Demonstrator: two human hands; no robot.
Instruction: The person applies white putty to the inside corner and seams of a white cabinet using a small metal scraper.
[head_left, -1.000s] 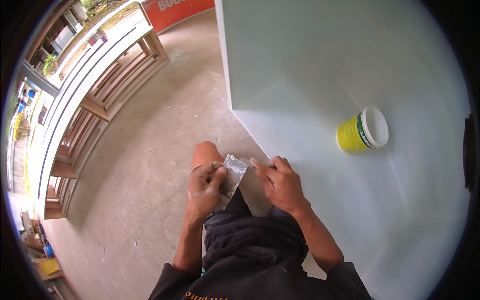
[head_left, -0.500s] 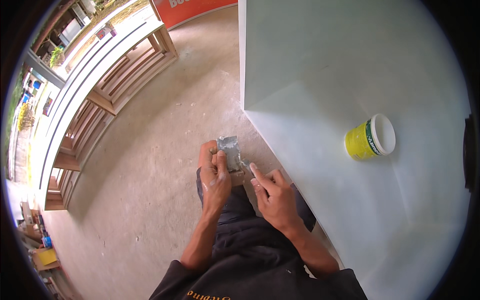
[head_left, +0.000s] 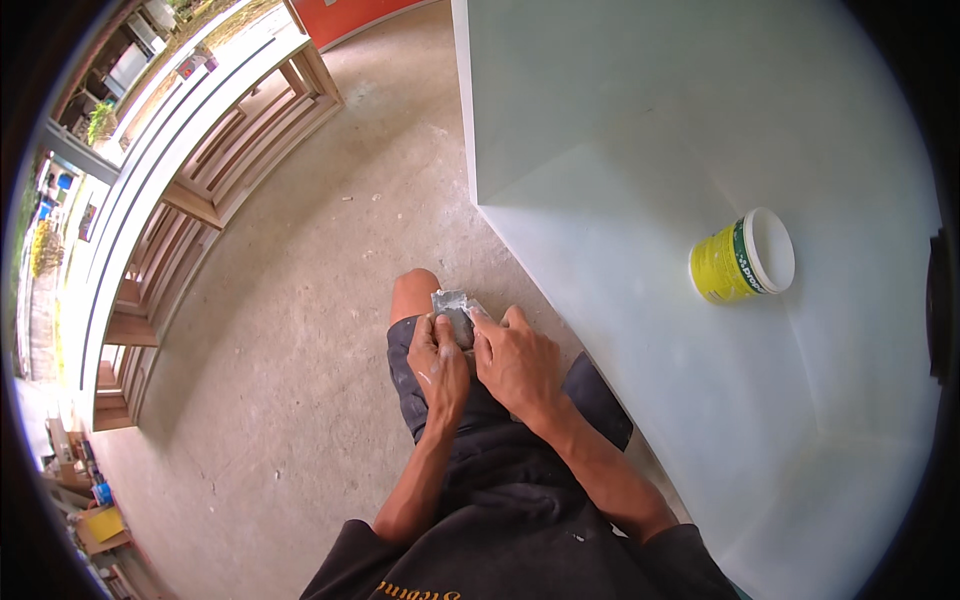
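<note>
Over my lap, my left hand (head_left: 441,372) grips a small flat grey plate (head_left: 455,322) smeared with whitish paste, the thumb lying on its face. Close beside it my right hand (head_left: 520,362) is closed, its index finger stretched toward the plate's upper right edge. Between those fingers is a small paste-covered scraper (head_left: 473,306), mostly hidden by the hand; its tip meets the plate. Whitish smears mark my left hand.
To my right, a yellow-green bucket (head_left: 722,265) with a white rim lies tilted on a pale smooth surface (head_left: 690,400). A wooden frame shelf (head_left: 195,203) stands at the left on the concrete floor (head_left: 270,330). A red panel (head_left: 350,12) is at the far end.
My right hand has moved up and left against the plate, covering most of the scraper. The plate sits slightly lower, and my bare knee shows more beyond it. The view has shifted a little.
</note>
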